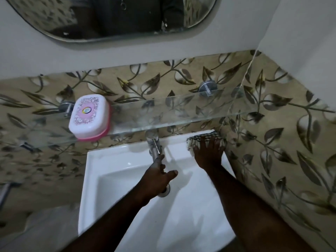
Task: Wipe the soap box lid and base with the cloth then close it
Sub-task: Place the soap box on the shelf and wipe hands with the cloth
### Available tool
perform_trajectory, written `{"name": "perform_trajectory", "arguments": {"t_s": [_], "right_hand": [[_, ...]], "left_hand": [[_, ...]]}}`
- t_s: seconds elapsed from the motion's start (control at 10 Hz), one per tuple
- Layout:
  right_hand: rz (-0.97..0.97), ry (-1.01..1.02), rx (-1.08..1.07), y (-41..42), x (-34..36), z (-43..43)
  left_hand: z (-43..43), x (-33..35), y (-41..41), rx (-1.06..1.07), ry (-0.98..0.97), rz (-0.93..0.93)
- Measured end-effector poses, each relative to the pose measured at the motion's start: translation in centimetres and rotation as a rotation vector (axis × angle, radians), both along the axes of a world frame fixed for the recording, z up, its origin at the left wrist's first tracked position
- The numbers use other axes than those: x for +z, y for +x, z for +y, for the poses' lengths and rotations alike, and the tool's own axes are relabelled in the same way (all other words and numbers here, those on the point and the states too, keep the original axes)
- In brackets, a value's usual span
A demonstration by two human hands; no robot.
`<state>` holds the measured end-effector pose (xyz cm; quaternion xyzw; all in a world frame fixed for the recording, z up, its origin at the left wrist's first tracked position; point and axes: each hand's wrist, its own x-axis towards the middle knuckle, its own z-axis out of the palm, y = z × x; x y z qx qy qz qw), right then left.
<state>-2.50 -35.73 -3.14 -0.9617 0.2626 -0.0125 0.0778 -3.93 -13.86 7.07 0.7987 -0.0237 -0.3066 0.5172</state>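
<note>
Hands apart: right hand (209,154) spread flat on black-and-white checked cloth (201,138); left hand (158,174) at chrome tap (154,144), grip unclear. Wiping not begun; next, lift cloth, open closed pink-and-white plastic soap box (89,117).

Cloth (201,138) half under right hand (209,155), mirror (109,19) cut off — top edge

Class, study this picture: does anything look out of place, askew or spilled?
The soap box sits skewed at the front edge of the glass shelf, perhaps overhanging slightly. Nothing spilled or broken shows.
</note>
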Motion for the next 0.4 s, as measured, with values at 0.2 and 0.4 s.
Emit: {"name": "perform_trajectory", "arguments": {"t_s": [0.2, 0.4], "right_hand": [[0.008, 0.246, -0.006, -1.4, 3.4, 1.9], [-0.444, 0.357, 0.053, -6.3, 9.3, 12.1]], "left_hand": [[1.5, 1.6, -0.7, -0.136, 0.015, -0.136], [8.1, 3.2, -1.7, -0.291, 0.075, -0.354]]}}
